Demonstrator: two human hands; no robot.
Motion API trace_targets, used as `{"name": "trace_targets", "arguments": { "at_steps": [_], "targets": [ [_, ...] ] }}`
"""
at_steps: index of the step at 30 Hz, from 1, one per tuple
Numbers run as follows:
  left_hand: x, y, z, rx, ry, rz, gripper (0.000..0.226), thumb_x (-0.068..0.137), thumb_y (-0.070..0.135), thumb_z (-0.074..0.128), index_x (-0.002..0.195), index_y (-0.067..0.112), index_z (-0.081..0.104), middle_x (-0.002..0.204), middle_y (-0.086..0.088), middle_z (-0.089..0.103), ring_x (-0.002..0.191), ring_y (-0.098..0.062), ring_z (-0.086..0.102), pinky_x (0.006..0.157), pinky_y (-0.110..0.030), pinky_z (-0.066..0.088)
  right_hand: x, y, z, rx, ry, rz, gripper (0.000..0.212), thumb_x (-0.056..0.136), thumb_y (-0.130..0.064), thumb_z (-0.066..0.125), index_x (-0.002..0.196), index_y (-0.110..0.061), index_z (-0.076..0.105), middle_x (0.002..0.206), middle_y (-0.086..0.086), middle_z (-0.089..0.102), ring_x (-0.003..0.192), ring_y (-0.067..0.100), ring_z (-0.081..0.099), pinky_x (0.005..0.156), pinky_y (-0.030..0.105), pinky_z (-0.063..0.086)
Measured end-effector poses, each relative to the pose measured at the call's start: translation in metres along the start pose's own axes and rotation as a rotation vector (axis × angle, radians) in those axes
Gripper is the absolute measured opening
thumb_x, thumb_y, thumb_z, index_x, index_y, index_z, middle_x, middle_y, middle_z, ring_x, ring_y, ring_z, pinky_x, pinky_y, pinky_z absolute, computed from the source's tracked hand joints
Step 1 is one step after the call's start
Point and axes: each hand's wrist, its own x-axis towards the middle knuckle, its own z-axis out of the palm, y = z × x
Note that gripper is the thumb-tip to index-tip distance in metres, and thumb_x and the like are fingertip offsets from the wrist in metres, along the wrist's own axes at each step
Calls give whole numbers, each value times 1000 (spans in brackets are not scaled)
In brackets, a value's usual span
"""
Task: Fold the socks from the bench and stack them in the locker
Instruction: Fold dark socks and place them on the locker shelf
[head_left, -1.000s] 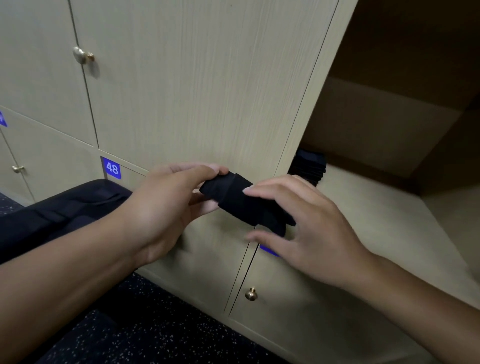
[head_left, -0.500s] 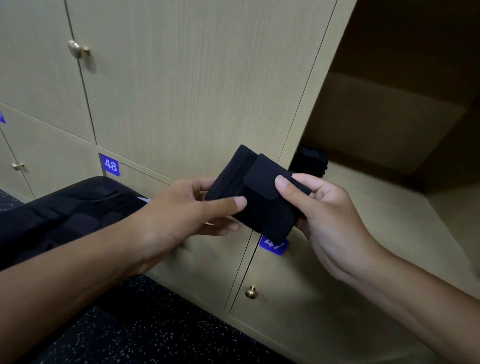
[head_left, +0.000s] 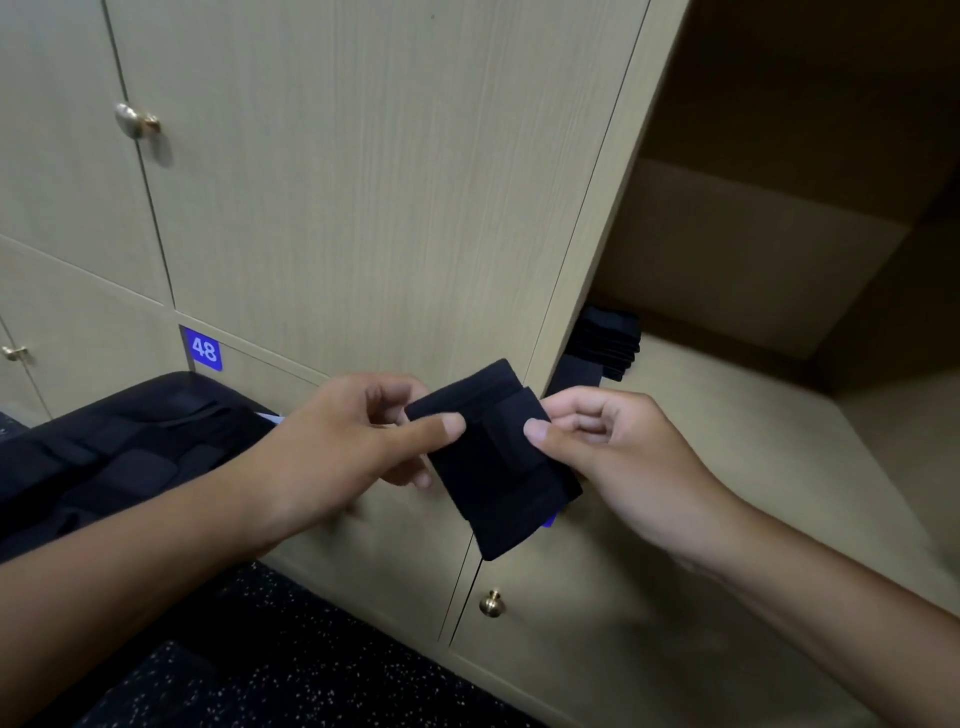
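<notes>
- Left hand (head_left: 353, 441) up at chest level, thumb on top, pinching the folded black sock (head_left: 493, 462) by its left edge.
- Right hand (head_left: 623, 457) opposite, fingers curled, thumb pressing the right edge.
- Both forearms angled inward.

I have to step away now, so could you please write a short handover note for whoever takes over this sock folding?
Left hand: pinches the left edge of the folded black sock.
Right hand: pinches its right side.
The sock is held in the air in front of the open locker.
Done: a stack of folded socks sits at the locker's back left corner.
Left: set this sock on the stack, then fold any remaining ones from the bench.
</notes>
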Motion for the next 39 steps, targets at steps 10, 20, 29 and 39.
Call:
{"name": "trace_targets", "arguments": {
  "at_steps": [10,20,29,39],
  "targets": [
    [23,-50,-76,596,269,-25,9,87,35,76,87,27,71,86,13,74,85,-6,70,75,-25,50,7,6,-40,48,216,-6,8,96,-11,65,91,-16,69,73,-2,74,66,-3,65,65,13,49],
    [26,-100,-122,1164,267,-358,62,89,62,60,143,36,48,153,-1,43,134,-38,43,110,-54,33,22,31,-71,89,427,89,17,100,-16,61,111,-6,69,99,5,77,82,12,70,73,30,54],
    [29,-119,-142,1142,212,-365,49,84,63,62,122,31,61,124,-3,63,112,-28,61,95,-44,50,66,58,-98,191,602,285,7,97,-24,67,103,-20,68,114,7,71,97,24,65,68,32,47],
    [29,-127,-154,1068,272,-220,29,82,57,72,97,35,60,103,6,66,93,-19,62,84,-40,52,141,59,-112,298,684,405,20,94,-12,71,112,-10,62,92,3,60,65,12,51,60,22,48]
  ]
}}
